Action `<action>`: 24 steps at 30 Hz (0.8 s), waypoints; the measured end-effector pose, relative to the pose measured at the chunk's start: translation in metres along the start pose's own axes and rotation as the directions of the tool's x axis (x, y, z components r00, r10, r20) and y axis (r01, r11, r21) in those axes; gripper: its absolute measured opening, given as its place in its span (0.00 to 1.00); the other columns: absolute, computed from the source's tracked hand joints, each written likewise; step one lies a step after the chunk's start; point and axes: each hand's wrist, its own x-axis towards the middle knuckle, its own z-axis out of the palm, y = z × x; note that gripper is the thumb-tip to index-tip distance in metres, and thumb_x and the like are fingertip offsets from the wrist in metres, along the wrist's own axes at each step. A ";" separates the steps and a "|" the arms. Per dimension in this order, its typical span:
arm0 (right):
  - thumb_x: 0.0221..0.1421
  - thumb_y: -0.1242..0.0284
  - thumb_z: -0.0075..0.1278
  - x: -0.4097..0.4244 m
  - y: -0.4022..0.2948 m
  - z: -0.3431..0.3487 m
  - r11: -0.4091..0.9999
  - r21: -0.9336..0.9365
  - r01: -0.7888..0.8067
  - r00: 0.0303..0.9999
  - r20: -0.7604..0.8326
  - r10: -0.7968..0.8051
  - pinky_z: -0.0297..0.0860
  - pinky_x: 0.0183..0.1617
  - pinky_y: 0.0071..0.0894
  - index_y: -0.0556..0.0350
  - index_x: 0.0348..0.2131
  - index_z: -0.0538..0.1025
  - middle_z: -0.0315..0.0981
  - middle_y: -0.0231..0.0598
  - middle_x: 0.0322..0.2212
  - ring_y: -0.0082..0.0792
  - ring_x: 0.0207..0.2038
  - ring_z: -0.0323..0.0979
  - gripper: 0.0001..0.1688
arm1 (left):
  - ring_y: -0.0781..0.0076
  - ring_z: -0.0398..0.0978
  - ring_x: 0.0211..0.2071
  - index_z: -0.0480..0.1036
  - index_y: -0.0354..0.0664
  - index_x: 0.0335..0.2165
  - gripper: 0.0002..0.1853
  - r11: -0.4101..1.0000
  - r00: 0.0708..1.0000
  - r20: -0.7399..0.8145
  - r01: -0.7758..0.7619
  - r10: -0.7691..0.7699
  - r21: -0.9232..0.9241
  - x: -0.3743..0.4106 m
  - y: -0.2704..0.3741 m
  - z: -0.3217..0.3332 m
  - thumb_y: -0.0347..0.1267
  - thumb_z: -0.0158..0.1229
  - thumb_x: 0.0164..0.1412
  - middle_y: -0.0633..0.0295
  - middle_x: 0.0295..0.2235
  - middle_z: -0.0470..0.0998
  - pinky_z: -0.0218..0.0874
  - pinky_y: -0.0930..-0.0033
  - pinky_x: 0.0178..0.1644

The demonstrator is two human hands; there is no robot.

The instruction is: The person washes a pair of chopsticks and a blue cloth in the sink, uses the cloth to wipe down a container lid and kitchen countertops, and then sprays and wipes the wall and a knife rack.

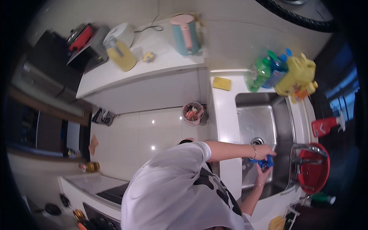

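Note:
Over the stainless steel sink [256, 120], both hands meet at a bunched blue cloth [269, 161]. My left hand [262, 152], with a bracelet at the wrist, reaches in from above and grips the cloth. From below, my right hand [264, 171] holds its lower side, thumb pointing up. Something dark shows among the folds near the right fingers; it is too small to tell what it is. The sink drain [256, 141] lies just beyond the left wrist. A chrome faucet [309, 161] stands to the right of the hands.
A red basin [314, 178] sits behind the faucet. Detergent bottles, including a green bottle [258, 76] and a yellow jug [297, 73], line the sink's far corner. A red spray bottle [325, 126] and a yellow sponge [222, 83] are nearby. A waste bin [184, 115] stands on the floor.

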 end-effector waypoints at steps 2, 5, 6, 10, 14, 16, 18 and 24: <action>0.41 0.80 0.57 0.009 -0.015 0.011 0.985 -0.007 0.174 0.981 0.087 -0.173 0.54 0.55 0.31 0.53 0.57 0.49 0.51 0.38 0.51 0.32 0.52 0.53 0.47 | 0.57 0.65 0.42 0.76 0.49 0.36 0.18 0.979 0.983 -0.020 -0.182 0.185 0.088 -0.003 0.002 -0.010 0.25 0.59 0.40 0.59 0.34 0.72 0.59 0.67 0.44; 0.42 0.78 0.57 0.017 -0.054 0.037 0.947 -0.111 0.301 0.954 0.021 -0.301 0.51 0.57 0.32 0.55 0.57 0.50 0.50 0.41 0.53 0.33 0.55 0.51 0.46 | 0.62 0.63 0.38 0.78 0.54 0.32 0.16 0.887 0.907 -0.100 -0.371 0.410 0.274 -0.012 0.032 -0.043 0.26 0.59 0.39 0.64 0.32 0.70 0.59 0.71 0.41; 0.42 0.78 0.57 0.017 -0.070 0.052 0.921 -0.165 0.353 0.935 0.012 -0.356 0.50 0.58 0.33 0.55 0.57 0.51 0.49 0.42 0.54 0.33 0.55 0.51 0.45 | 0.64 0.62 0.38 0.77 0.55 0.33 0.18 0.895 0.905 -0.140 -0.355 0.401 0.270 -0.019 0.039 -0.057 0.26 0.59 0.38 0.64 0.32 0.69 0.58 0.71 0.41; 0.41 0.83 0.54 0.035 -0.076 0.066 0.770 -0.264 0.581 0.812 0.243 -0.530 0.58 0.50 0.26 0.63 0.49 0.61 0.59 0.36 0.45 0.28 0.47 0.60 0.33 | 0.66 0.64 0.35 0.77 0.57 0.32 0.16 0.816 0.848 -0.114 -0.450 0.518 0.363 -0.040 0.070 -0.101 0.29 0.59 0.38 0.66 0.29 0.65 0.59 0.69 0.37; 0.45 0.80 0.52 0.046 -0.061 0.096 0.857 -0.203 0.474 0.877 0.194 -0.439 0.61 0.42 0.21 0.64 0.41 0.66 0.65 0.31 0.36 0.22 0.39 0.63 0.21 | 0.66 0.66 0.31 0.76 0.56 0.30 0.13 0.727 0.745 -0.201 -0.490 0.636 0.481 -0.076 0.090 -0.139 0.32 0.60 0.38 0.66 0.26 0.65 0.60 0.65 0.31; 0.47 0.79 0.51 0.025 -0.092 0.135 0.874 -0.117 0.472 0.855 0.301 -0.421 0.61 0.43 0.21 0.65 0.41 0.66 0.66 0.31 0.36 0.22 0.39 0.64 0.19 | 0.65 0.66 0.30 0.76 0.55 0.31 0.13 0.753 0.744 -0.268 -0.447 0.613 0.483 -0.107 0.100 -0.164 0.31 0.59 0.40 0.67 0.26 0.66 0.60 0.65 0.30; 0.53 0.77 0.48 -0.005 -0.128 0.183 0.855 -0.096 0.509 0.796 0.430 -0.426 0.61 0.44 0.22 0.65 0.42 0.68 0.67 0.32 0.37 0.21 0.39 0.63 0.16 | 0.65 0.66 0.30 0.76 0.54 0.33 0.15 0.748 0.643 -0.407 -0.438 0.649 0.499 -0.153 0.116 -0.204 0.29 0.57 0.41 0.66 0.26 0.67 0.61 0.66 0.32; 0.54 0.72 0.48 -0.051 -0.133 0.284 0.900 -0.235 0.367 0.838 0.503 -0.210 0.61 0.41 0.19 0.63 0.38 0.72 0.68 0.29 0.32 0.19 0.35 0.62 0.13 | 0.64 0.68 0.38 0.74 0.43 0.37 0.19 0.921 0.648 -0.657 -0.306 0.386 0.240 -0.297 0.100 -0.294 0.21 0.51 0.43 0.61 0.34 0.74 0.59 0.67 0.46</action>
